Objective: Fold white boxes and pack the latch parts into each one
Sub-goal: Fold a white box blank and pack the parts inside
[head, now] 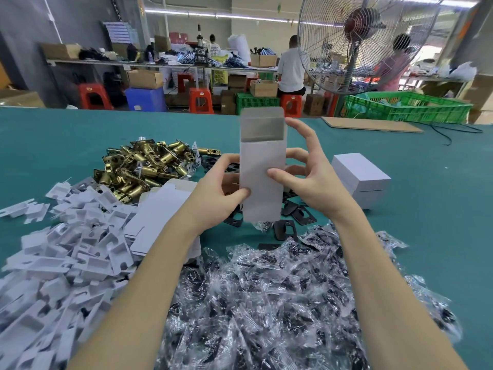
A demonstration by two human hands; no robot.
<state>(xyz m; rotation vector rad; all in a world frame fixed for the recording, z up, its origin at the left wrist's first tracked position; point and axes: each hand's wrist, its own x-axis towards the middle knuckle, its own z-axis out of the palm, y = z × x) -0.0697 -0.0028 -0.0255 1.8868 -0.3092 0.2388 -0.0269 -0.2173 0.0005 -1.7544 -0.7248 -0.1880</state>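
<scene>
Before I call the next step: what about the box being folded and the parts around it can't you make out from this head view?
- white box: bottom flaps, hidden by its front panel; left hand and right hand grip it.
- Box interior: only grey back wall shows.
- plastic bags: contents blurred.
- black plates: partly behind box and hands.

The left hand (213, 194) hid part of the flat cartons (157, 214). The bagged parts (266, 303) ran off the bottom edge; the white inserts (53, 263) were blurred.
</scene>
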